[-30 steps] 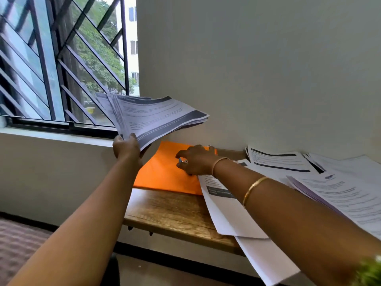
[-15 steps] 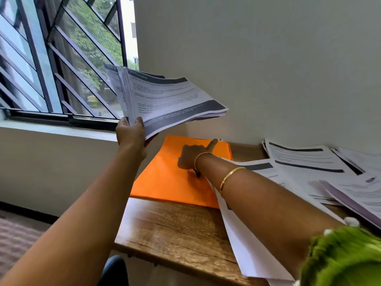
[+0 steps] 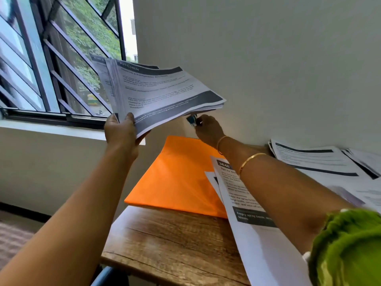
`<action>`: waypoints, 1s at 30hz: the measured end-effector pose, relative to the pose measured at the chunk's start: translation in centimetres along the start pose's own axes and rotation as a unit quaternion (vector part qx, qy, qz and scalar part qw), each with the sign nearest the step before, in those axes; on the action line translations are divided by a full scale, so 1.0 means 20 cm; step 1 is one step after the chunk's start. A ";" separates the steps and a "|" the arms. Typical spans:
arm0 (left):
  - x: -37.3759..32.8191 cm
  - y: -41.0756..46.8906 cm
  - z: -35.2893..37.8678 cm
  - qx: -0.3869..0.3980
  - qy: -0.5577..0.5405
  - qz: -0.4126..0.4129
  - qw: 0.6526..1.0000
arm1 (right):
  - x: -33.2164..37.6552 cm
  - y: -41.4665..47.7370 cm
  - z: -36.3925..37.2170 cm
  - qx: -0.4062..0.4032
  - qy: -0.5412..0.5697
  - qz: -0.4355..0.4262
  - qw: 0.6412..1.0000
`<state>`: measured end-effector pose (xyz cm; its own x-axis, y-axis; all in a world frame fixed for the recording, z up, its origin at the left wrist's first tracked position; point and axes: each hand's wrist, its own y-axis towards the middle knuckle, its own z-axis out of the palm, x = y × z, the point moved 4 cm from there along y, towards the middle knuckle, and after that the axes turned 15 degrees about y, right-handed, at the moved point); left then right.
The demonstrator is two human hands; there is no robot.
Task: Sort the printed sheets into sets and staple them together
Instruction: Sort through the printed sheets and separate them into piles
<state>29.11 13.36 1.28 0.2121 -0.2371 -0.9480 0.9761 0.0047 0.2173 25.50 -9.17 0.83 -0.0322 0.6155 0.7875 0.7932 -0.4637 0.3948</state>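
Left hand (image 3: 121, 131) grips sheets (image 3: 160, 93) at near edge; right hand (image 3: 209, 129) pinches stapler (image 3: 192, 120) beneath them.

The sheets (image 3: 160, 93) are plain matt paper with dark printed bands. The table (image 3: 171, 244) is rough, grainy wood, pretty matt. The orange folder (image 3: 179, 178) looks smooth with a slight sheen. The bangles (image 3: 250, 159) are shiny gold metal, the sleeve (image 3: 350, 244) is fuzzy green cloth. The stapler (image 3: 192, 120) glints blue, material hard to call.

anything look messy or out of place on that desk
Yes: the loose printed sheets lie askew across the wooden table, one overlapping the orange folder and seeming to hang past the table's front edge.
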 end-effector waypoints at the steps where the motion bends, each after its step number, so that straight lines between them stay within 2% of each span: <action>1: 0.01 0.00 0.00 0.000 0.003 -0.003 1.000 | -0.03 0.01 -0.02 0.026 -0.072 -0.009 0.997; 4: 0.05 0.00 -0.01 -0.002 0.016 -0.011 1.000 | -0.12 0.01 -0.05 0.082 -0.246 -0.022 0.966; 6: 0.06 0.00 -0.01 -0.003 0.022 -0.011 1.000 | -0.19 0.01 -0.07 0.106 -0.309 -0.016 0.945; 9: 0.07 -0.01 -0.01 -0.002 0.027 -0.011 1.000 | -0.27 -0.02 -0.06 0.155 -0.345 -0.004 0.926; 12: 0.08 -0.01 0.00 0.000 0.038 -0.010 0.999 | -0.33 -0.03 -0.04 0.175 -0.331 0.012 0.927; 14: 0.07 -0.03 0.01 0.000 0.051 -0.006 0.999 | -0.33 -0.03 -0.06 0.166 -0.294 0.022 0.941; 16: 0.06 -0.05 0.02 0.002 0.058 0.000 0.998 | -0.29 -0.02 -0.13 0.115 -0.237 0.023 0.965; 18: 0.04 -0.07 0.04 0.005 0.059 0.002 0.998 | -0.24 -0.03 -0.24 0.041 -0.116 0.044 0.991; 19: 0.03 -0.08 0.05 0.009 0.061 0.003 0.998 | -0.22 -0.04 -0.30 0.012 -0.007 0.071 0.997; 20: 0.02 -0.11 0.07 0.013 0.065 0.006 0.998 | -0.20 -0.08 -0.35 -0.006 0.117 0.112 0.987; 21: 0.01 -0.13 0.08 0.019 0.068 0.009 0.997 | -0.18 -0.12 -0.39 -0.009 0.227 0.153 0.962; 23: -0.02 -0.20 0.12 0.034 0.075 0.019 0.996 | -0.13 -0.23 -0.49 0.003 0.366 0.207 0.907; 26: -0.04 -0.33 0.16 0.053 0.089 0.030 0.994 | -0.08 -0.38 -0.64 0.022 0.437 0.241 0.866; 30: -0.02 -0.53 0.16 0.054 0.122 0.073 0.988 | -0.05 -0.60 -0.76 0.050 0.432 0.270 0.859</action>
<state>18.50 10.22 0.10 0.3682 -0.0006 -0.9297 0.9264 -0.0849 0.3669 6.73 -13.84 2.50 -0.0476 -0.3949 0.9175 0.8813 -0.4489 -0.1475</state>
